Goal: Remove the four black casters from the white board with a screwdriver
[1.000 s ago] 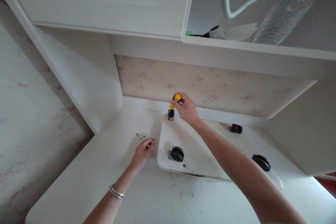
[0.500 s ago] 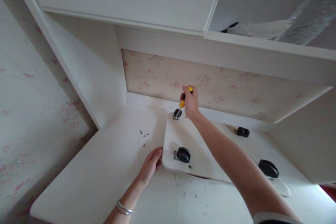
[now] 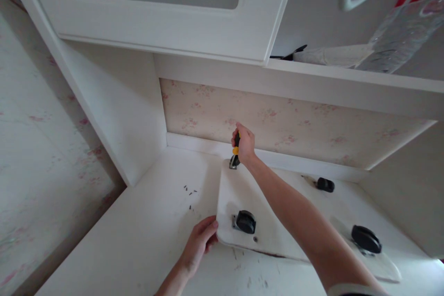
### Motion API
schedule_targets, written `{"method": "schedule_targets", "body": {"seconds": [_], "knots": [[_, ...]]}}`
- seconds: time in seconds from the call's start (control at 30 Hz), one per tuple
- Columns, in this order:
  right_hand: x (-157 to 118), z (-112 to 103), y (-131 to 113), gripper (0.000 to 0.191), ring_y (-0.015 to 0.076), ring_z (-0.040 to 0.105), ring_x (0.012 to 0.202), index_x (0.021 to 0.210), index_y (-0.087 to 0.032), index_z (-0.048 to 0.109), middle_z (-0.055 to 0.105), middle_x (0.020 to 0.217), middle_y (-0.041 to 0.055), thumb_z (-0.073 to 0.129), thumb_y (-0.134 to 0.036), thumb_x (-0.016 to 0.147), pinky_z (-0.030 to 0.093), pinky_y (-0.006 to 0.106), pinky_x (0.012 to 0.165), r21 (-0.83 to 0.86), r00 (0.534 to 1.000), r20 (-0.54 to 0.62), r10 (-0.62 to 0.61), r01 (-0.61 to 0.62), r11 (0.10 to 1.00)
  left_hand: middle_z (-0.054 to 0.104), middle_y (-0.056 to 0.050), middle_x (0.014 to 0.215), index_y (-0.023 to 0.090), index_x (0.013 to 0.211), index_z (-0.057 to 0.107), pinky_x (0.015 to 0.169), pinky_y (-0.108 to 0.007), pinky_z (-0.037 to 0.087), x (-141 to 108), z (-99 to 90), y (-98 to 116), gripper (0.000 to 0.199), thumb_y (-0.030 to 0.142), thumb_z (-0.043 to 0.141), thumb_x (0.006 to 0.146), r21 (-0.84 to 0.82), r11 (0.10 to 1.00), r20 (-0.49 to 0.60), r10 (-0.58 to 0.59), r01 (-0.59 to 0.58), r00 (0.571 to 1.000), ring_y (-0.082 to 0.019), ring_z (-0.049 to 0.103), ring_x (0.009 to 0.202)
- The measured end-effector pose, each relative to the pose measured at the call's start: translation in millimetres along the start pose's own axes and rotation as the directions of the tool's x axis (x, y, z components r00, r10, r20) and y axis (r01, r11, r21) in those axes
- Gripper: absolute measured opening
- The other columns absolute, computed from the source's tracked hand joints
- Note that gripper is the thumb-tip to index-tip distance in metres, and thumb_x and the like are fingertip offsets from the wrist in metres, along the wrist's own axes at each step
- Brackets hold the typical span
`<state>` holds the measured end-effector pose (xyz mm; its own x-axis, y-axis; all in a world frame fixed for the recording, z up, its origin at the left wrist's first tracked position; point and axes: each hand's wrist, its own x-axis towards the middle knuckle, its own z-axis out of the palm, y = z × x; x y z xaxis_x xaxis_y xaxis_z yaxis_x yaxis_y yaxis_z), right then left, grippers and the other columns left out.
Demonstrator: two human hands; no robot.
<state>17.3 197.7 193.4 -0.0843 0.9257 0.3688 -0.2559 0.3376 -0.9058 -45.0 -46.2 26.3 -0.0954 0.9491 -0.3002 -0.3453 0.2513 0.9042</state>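
Right grip (image 3: 246, 144), in the head view, wraps a screwdriver (image 3: 236, 151) angled toward the caster (image 3: 236, 161) at the far-left corner of the board (image 3: 270, 231). Left grip (image 3: 197, 246) touches its left edge; whether it pinches, I cannot tell.

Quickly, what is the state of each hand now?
Left hand: partly curled at edge of white board; grip unclear.
Right hand: closed around the yellow-and-black screwdriver.

a tilted, yellow-collared screwdriver (image 3: 236, 151) points down at a black caster (image 3: 236, 161).
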Motion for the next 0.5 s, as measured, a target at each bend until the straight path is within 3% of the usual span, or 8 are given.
{"method": "schedule_targets", "body": {"seconds": [0.27,0.5], "knots": [[3.7,-2.0,3.9,0.034,0.0111,0.040,0.038,0.057,-0.024,0.049,0.046,0.046,-0.0050,0.057,-0.047,0.081,0.030,0.027,0.040,-0.005,0.999,0.042,0.002,-0.002,1.000,0.048,0.002,0.063,0.016,0.103,0.071,0.051,-0.025,0.016,2.3,-2.5,-3.4,0.048,0.058,0.064,0.080,0.029,1.000,-0.003,-0.003,0.003,1.000,-0.010,0.035,0.058],[3.4,-6.5,3.4,0.035,0.0111,0.040,0.038,0.057,-0.024,0.048,0.046,0.047,-0.0047,0.055,-0.048,0.081,0.029,0.027,0.040,-0.008,0.999,0.033,-0.012,0.012,1.000,0.047,0.002,0.063,0.016,0.101,0.072,0.053,-0.025,0.019,5.2,-4.0,-8.2,0.046,0.057,0.065,0.079,0.017,1.000,-0.023,-0.002,0.003,1.000,-0.010,0.034,0.057]]}}
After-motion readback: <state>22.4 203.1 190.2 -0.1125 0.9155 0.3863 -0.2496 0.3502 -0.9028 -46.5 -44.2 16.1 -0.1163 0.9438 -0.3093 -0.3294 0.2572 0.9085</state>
